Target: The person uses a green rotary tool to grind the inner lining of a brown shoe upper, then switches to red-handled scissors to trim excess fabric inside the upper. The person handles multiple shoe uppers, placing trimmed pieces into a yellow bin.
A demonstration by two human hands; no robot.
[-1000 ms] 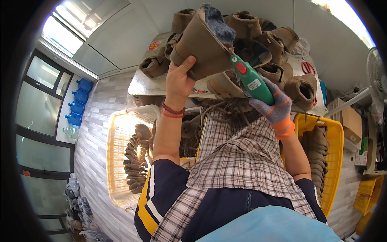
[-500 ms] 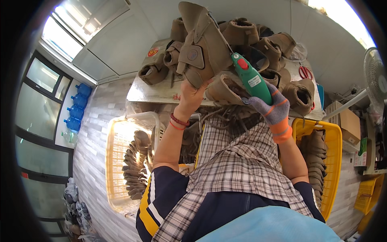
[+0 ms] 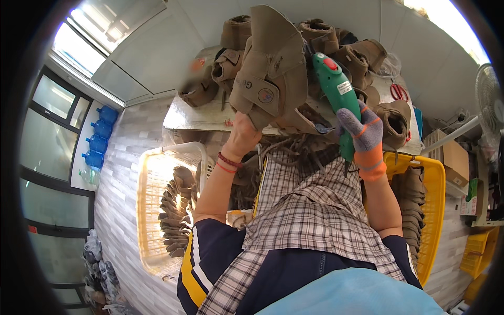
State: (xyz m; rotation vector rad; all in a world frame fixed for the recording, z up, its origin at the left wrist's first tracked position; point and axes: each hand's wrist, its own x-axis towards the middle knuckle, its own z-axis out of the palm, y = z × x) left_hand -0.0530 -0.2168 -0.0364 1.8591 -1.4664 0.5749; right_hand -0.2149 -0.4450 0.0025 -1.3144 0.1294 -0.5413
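Note:
My left hand [image 3: 243,137], bare with red bracelets at the wrist, grips the lower end of a tan shoe upper [image 3: 278,63]. The upper stands tall over the table, its strap with a round badge facing me. In a grey and orange glove, my right hand [image 3: 361,131] is closed around a green handheld electric tool [image 3: 336,86] with a red button. The tool's thin tip is at the upper's right edge; whether it touches cannot be made out. Below the held upper, part of another shoe upper [image 3: 310,119] shows on the table.
Several more shoe uppers [image 3: 395,122] crowd the white table [image 3: 191,116]. Red scissors [image 3: 399,92] lie on its right side. A pale basket [image 3: 144,220] at left and a yellow basket [image 3: 434,210] at right hold stacked uppers. A fan [image 3: 488,97] stands far right.
The shoe upper has turned so its strap faces me more, and it has shifted right. My right hand and the green tool have moved slightly right, the tool now more upright.

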